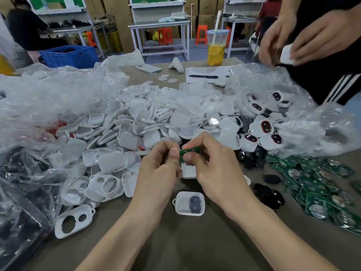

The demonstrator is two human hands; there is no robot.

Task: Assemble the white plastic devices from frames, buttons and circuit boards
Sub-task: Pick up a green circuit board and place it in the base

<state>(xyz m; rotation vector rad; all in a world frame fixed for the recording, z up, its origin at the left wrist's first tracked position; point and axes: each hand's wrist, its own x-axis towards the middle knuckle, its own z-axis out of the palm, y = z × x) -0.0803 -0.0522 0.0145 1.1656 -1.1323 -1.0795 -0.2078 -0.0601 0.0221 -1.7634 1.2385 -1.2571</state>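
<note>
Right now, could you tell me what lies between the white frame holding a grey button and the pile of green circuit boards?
The head view shows loose black buttons on the table between the white frame and the green circuit boards.

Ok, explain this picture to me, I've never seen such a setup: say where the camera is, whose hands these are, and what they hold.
No machine here: a camera worn on a person's head looks down at their own two hands. The left hand and right hand together pinch a green circuit board. Just below, on the table, lies a white frame with a dark button in it. Behind is a heap of white shells; at right, more green boards. A second person stands opposite.
</note>
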